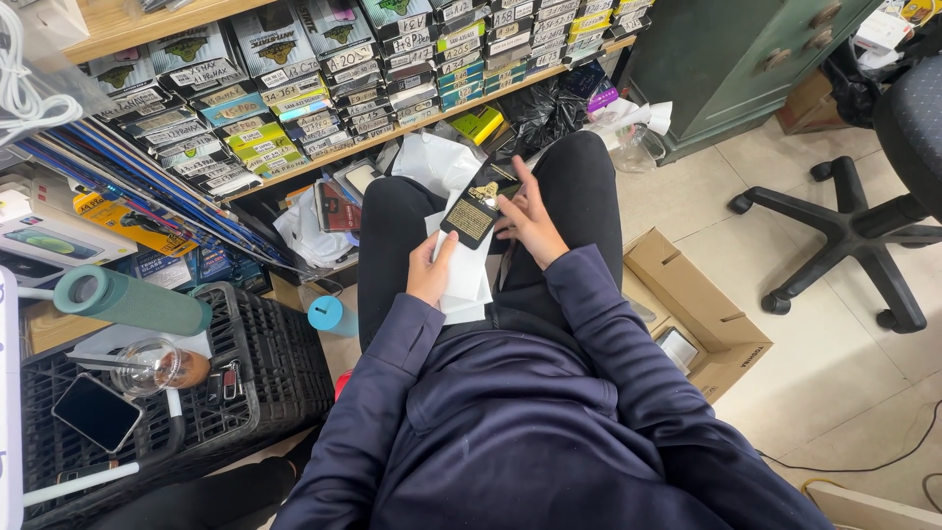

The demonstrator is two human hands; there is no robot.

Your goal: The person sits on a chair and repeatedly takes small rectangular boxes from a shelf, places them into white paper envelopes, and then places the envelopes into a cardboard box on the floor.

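I sit with black trousers and navy sleeves, looking down at my lap. My left hand (430,271) rests on several white flat sleeves (467,280) stacked on my thigh, its thumb against the lower edge of a slim black packet with a gold emblem (474,209). My right hand (532,222) pinches the right side of that black packet, fingers spread up along its edge. The packet is tilted, lying over the white stack between both hands.
A shelf (334,152) packed with labelled small boxes runs along the top. A black plastic crate (257,363) at left carries a phone, a glass cup and a teal cylinder (132,299). An open cardboard box (699,314) sits right of my leg; an office chair base (849,231) stands beyond.
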